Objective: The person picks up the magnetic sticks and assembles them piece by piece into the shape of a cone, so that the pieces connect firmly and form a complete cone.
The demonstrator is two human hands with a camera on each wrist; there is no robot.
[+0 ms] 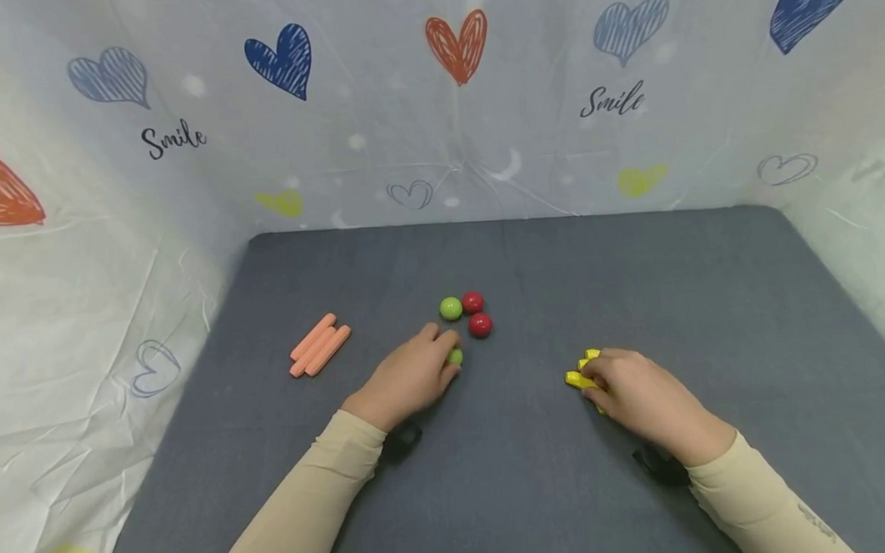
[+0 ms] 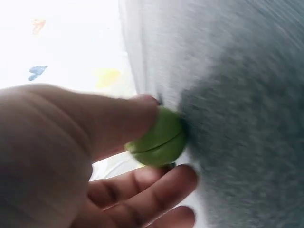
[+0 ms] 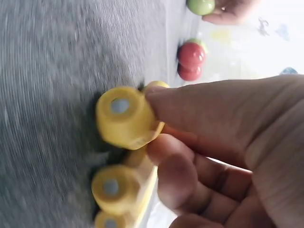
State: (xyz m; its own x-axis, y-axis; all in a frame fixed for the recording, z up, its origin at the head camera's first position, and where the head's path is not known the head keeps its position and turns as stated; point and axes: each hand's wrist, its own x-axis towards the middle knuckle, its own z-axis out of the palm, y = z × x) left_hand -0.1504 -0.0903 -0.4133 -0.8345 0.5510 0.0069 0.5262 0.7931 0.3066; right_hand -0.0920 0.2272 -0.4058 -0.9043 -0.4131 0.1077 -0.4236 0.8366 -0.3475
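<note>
In the head view my left hand (image 1: 410, 377) pinches a green ball (image 1: 455, 357) between thumb and fingertips, close over the grey cloth. The left wrist view shows a thin seam line round this green ball (image 2: 161, 140). Off to the right, my right hand (image 1: 647, 395) pinches a yellow stick (image 1: 581, 379) with thumb and curled index finger. Seen from the right wrist, that yellow stick (image 3: 126, 118) has a round grey spot in its blunt end. More yellow sticks (image 3: 116, 187) lie right beside it, partly hidden by my fingers.
Just beyond my left hand, another green ball (image 1: 451, 309) and two red balls (image 1: 480, 325) sit together. Three peach-coloured sticks (image 1: 319, 350) lie side by side at the left. A white sheet (image 1: 405, 128) printed with hearts hangs behind the grey-covered table (image 1: 514, 490).
</note>
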